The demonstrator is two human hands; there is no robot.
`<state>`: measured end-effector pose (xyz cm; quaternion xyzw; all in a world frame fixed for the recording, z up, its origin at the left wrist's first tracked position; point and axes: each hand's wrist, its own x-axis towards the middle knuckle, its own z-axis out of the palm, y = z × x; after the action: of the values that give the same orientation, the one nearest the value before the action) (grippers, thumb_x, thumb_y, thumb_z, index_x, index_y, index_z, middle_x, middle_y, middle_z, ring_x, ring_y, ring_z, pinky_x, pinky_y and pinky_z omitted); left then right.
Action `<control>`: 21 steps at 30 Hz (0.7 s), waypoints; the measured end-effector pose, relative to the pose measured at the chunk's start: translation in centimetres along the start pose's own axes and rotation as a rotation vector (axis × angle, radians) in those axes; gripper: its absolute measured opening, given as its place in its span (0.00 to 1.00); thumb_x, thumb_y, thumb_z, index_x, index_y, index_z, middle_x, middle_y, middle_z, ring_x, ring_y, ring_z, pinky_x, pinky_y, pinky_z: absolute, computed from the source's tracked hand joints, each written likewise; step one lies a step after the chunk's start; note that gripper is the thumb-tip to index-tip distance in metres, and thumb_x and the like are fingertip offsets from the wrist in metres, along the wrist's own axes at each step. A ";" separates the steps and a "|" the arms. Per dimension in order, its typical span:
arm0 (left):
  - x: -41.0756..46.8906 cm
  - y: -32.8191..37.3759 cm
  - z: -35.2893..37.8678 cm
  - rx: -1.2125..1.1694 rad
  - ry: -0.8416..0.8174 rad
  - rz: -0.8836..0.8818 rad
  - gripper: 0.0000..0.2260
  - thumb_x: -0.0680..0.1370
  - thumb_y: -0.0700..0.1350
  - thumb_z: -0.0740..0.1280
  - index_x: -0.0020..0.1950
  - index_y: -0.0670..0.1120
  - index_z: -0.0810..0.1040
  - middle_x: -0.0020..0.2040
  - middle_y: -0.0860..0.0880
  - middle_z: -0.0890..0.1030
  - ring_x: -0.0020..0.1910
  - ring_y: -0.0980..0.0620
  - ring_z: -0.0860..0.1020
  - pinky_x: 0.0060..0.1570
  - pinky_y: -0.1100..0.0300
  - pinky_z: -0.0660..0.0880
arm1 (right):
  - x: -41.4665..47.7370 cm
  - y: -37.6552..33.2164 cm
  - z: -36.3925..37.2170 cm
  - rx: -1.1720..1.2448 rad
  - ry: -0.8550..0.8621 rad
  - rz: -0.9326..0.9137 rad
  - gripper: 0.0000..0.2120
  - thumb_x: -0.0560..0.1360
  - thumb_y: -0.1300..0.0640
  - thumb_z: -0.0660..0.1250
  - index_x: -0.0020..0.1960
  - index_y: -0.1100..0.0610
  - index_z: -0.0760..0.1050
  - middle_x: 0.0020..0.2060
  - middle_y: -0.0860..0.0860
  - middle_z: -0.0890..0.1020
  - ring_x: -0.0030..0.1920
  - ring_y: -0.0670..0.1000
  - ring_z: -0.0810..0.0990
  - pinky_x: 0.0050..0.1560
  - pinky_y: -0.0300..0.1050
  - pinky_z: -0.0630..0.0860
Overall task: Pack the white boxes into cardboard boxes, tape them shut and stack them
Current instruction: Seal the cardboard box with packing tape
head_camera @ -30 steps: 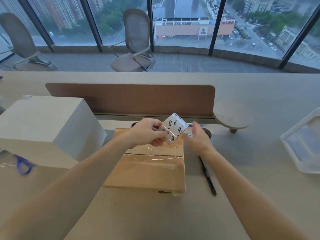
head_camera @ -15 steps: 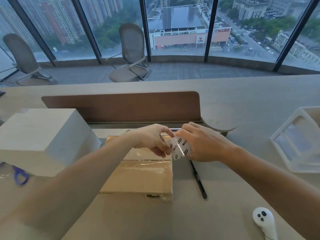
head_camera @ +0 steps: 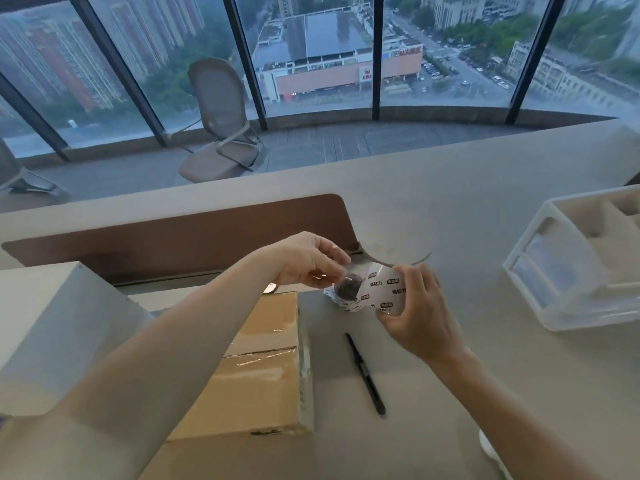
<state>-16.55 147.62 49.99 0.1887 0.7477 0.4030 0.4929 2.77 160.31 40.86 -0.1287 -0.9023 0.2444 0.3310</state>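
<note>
Taping is the step in hand. At the far left the large white box stands on the tabletop where it stood a second ago. Next to it lies the cardboard box, flaps down, with a strip of clear tape already glinting across its top seam. The left hand, which carried the roll above that box a second ago, has given it up. Its thumb and fingertips now pinch at the roll's rim, I judge on the free end of the tape, though the film is too faint to make out. The tape roll has moved right, off the cardboard box, and hangs over bare tabletop. The right hand, spread beside the roll a second ago, now curls its fingers round the outer side. The handover looks finished, so a fresh length can probably be drawn for another strip. A black pen lies below the roll, and a white tray sits well to the right.
</note>
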 end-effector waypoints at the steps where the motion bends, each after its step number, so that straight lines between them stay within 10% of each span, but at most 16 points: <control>1: 1.0 0.5 0.6 0.020 0.023 0.009 0.14 0.74 0.30 0.73 0.57 0.39 0.80 0.44 0.42 0.82 0.37 0.49 0.83 0.38 0.60 0.80 | -0.3 0.8 0.3 0.001 0.025 0.042 0.36 0.58 0.59 0.82 0.59 0.56 0.66 0.48 0.56 0.74 0.47 0.59 0.74 0.46 0.53 0.77; 8: 10.5 3.2 4.2 0.369 0.125 0.092 0.20 0.70 0.34 0.77 0.58 0.43 0.78 0.43 0.40 0.86 0.38 0.49 0.85 0.52 0.44 0.82 | -1.6 7.1 4.0 -0.042 0.049 0.310 0.34 0.61 0.60 0.80 0.61 0.62 0.68 0.48 0.56 0.73 0.48 0.57 0.72 0.46 0.55 0.78; 12: 14.8 4.3 5.4 0.536 0.143 0.131 0.26 0.71 0.35 0.76 0.65 0.49 0.72 0.44 0.45 0.86 0.36 0.53 0.84 0.41 0.63 0.80 | -1.7 9.8 6.2 -0.045 0.026 0.391 0.33 0.62 0.60 0.80 0.62 0.64 0.68 0.48 0.57 0.73 0.49 0.58 0.72 0.45 0.53 0.77; 21: 22.0 3.4 7.0 0.588 0.135 0.132 0.33 0.69 0.34 0.75 0.71 0.48 0.70 0.48 0.43 0.84 0.47 0.44 0.84 0.56 0.48 0.80 | -2.2 13.6 8.6 -0.149 -0.009 0.476 0.36 0.62 0.57 0.80 0.64 0.66 0.67 0.50 0.59 0.73 0.50 0.60 0.72 0.50 0.50 0.74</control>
<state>-20.47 167.56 38.48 0.3441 0.8493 0.2121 0.3394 -0.33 167.94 26.83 -0.3605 -0.8635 0.2491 0.2498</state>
